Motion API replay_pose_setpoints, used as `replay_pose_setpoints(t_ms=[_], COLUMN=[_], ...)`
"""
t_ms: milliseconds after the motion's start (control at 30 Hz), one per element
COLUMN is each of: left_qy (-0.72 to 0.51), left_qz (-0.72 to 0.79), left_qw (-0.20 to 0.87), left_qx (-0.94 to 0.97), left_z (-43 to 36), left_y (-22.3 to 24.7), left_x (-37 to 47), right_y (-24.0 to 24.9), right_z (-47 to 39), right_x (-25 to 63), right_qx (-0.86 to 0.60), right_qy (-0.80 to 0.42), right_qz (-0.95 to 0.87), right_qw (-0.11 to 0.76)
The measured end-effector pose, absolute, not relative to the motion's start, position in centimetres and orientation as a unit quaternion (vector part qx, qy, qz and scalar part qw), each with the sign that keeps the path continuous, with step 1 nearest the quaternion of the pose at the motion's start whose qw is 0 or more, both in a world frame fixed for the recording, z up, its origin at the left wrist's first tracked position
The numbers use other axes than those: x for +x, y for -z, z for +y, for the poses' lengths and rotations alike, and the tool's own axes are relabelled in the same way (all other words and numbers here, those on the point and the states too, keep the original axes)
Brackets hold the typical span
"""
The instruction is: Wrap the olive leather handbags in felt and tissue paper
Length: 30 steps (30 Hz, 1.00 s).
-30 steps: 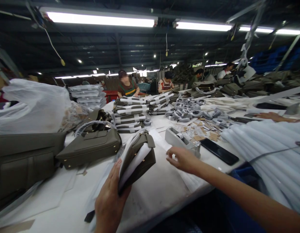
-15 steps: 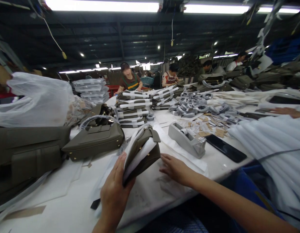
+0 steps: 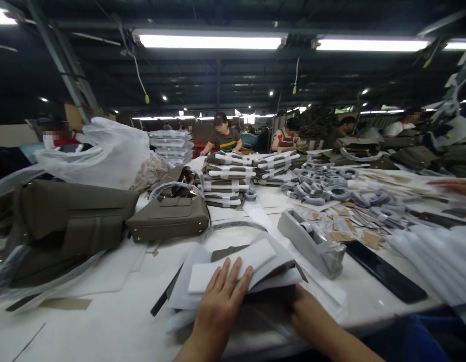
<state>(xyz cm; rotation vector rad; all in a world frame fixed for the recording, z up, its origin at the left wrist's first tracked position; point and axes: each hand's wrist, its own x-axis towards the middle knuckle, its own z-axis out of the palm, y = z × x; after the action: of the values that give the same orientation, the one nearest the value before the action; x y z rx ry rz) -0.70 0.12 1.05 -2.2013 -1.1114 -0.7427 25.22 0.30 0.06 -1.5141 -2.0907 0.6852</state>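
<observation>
An olive bag wrapped in white foam sheets [image 3: 233,266] lies on the table before me, its wrapped handle [image 3: 236,224] arching at the far side. My left hand [image 3: 221,296] rests on top of the foam, fingers stretched and slightly apart. At the bag's near right edge is my right hand [image 3: 308,311]; its fingers go out of sight under or inside the bag. A grey tape dispenser [image 3: 311,244] stands just right of the bag. An upright olive handbag [image 3: 168,216] sits to the left.
Larger olive bag [image 3: 82,211] at left, with plastic sheeting [image 3: 108,151] behind. Stacked foam-wrapped pieces [image 3: 228,173], grey rings [image 3: 323,183] and tags lie farther back. A phone [image 3: 385,271] and white foam [image 3: 436,259] are at right. Several people sit or stand beyond; another person's hand [image 3: 455,186] shows at right.
The small olive piece held upright in my left hand is no longer seen. My left hand now lies flat on the foam, and my right hand has moved in under the bag's edge. The view has shifted.
</observation>
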Motion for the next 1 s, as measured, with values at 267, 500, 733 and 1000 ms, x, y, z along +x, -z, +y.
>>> replay_pose_setpoints(t_ms=[267, 500, 733, 1000], left_qy=[0.234, 0.231, 0.25, 0.262], left_qz=[-0.395, -0.378, -0.408, -0.416], left_qw=[0.317, 0.368, 0.355, 0.336], left_qx=[-0.83, -0.817, -0.803, -0.803], left_z=[-0.9, -2.8, -3.7, -3.3], left_y=[-2.0, -1.5, 0.9, 1.5], left_x=[-1.1, -2.0, -1.6, -1.4], right_y=[-9.0, -11.0, -7.3, -6.3], right_z=[0.8, 10.7, 17.1, 17.8], right_x=[29.1, 21.2, 16.5, 16.5], right_qx=[-0.561, -0.562, -0.654, -0.648], right_qy=[-0.004, -0.175, -0.194, -0.337], right_qz=[-0.731, -0.792, -0.731, -0.682], right_qw=[0.389, 0.161, -0.004, 0.045])
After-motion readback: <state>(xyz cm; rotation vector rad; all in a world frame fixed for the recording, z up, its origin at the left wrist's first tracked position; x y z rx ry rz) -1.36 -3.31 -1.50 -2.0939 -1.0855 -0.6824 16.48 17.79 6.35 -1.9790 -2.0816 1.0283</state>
